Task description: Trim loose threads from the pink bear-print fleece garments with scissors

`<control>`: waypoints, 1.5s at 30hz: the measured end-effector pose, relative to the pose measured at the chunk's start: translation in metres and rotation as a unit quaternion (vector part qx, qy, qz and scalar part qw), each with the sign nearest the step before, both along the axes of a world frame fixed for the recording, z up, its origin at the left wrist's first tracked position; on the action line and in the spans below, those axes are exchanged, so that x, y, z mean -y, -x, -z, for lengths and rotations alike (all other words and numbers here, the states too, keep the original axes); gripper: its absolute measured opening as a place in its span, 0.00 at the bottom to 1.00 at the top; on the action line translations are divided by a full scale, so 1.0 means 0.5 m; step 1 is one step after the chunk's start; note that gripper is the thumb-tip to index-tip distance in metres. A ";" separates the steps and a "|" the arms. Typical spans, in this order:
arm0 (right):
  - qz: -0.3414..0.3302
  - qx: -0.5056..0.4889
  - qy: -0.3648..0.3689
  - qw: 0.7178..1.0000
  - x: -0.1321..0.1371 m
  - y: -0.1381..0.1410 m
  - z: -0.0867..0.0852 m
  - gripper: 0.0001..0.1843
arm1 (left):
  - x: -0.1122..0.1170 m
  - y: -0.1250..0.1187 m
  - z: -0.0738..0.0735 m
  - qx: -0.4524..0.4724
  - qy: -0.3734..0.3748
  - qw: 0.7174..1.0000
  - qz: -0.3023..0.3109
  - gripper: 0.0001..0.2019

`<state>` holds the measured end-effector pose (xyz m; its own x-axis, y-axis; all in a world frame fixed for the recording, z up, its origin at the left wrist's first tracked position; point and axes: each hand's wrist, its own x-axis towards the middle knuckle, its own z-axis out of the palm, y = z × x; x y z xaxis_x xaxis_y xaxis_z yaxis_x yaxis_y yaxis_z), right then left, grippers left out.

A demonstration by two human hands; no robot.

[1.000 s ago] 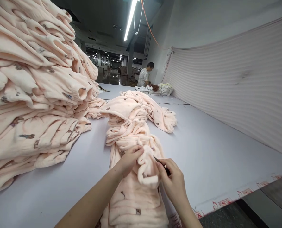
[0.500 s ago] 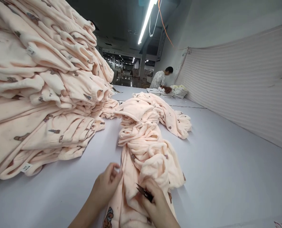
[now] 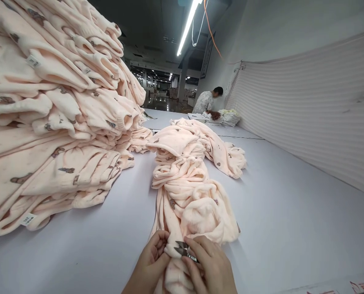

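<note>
A long, crumpled pale pink printed garment (image 3: 182,183) of soft plush cloth stretches along the table in front of me. At its near end my left hand (image 3: 154,255) is closed, its thumb and fingers pinching a fold of the cloth. Just to the right, my right hand (image 3: 211,263) grips a small pair of thread snips (image 3: 184,250). Their blades are parted and point left, against the raised fold. Whether they touch a thread cannot be made out.
A tall heap of similar pink garments (image 3: 62,110) with white size tags fills the left. Farther back, a person (image 3: 204,102) bends beside stacked cloth (image 3: 229,118) on the white table (image 3: 286,204). A striped sheet (image 3: 307,102) hangs along the right.
My left hand has moved right and taken a fold of the garment. The snips have opened and now lie against that fold, and my right hand has shifted slightly right.
</note>
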<state>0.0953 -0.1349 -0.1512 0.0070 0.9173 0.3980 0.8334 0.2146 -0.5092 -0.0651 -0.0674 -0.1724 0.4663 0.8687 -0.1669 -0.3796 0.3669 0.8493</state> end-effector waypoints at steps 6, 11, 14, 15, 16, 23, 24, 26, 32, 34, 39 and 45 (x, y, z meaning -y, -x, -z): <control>0.013 -0.065 -0.028 0.997 -0.010 0.018 -0.010 0.13 | 0.006 -0.001 -0.010 -0.006 -0.008 1.000 0.014 0.10; 0.021 -0.173 0.007 0.985 -0.010 0.001 -0.040 0.13 | 0.005 -0.002 -0.018 0.017 0.001 1.000 0.007 0.11; 0.018 -0.156 0.003 0.988 -0.007 0.014 -0.030 0.17 | 0.005 -0.006 -0.014 0.012 -0.018 1.000 0.016 0.11; 0.018 -0.144 -0.002 0.989 -0.008 0.023 -0.024 0.17 | 0.005 -0.008 -0.012 0.004 -0.025 1.000 0.016 0.11; 0.016 -0.132 -0.006 0.991 -0.010 0.031 -0.018 0.17 | 0.005 -0.009 -0.010 -0.006 -0.029 0.999 0.013 0.11; 0.032 -0.463 0.109 0.879 -0.022 0.042 0.020 0.15 | 0.004 -0.016 -0.003 0.001 -0.013 0.999 0.029 0.13; 0.028 -0.527 0.139 0.838 -0.018 0.035 0.026 0.17 | 0.005 -0.018 -0.006 0.013 0.000 1.000 0.028 0.13; 0.011 -0.593 0.163 0.788 -0.004 0.019 0.035 0.22 | 0.005 -0.020 -0.015 0.043 0.036 0.998 0.017 0.13; 0.036 -0.295 0.112 0.948 0.016 -0.023 0.000 0.11 | 0.002 -0.013 -0.046 0.083 0.133 0.988 0.014 0.11; 0.025 -0.191 0.091 0.977 0.011 -0.023 -0.014 0.15 | 0.000 -0.010 -0.049 0.082 0.143 0.986 0.011 0.12; 0.047 -0.085 0.056 0.994 -0.004 -0.004 -0.018 0.11 | 0.001 -0.008 -0.045 0.064 0.124 0.990 0.013 0.12; 0.089 -0.091 0.023 0.992 0.003 -0.002 0.011 0.12 | 0.009 -0.004 -0.041 -0.101 -0.122 0.984 -0.083 0.23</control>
<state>0.0963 -0.1365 -0.1567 0.2380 0.9125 0.3328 0.7495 0.0454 -0.6604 -0.0630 -0.0718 -0.1522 0.2941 0.9556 -0.0187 -0.2320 0.0904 0.9685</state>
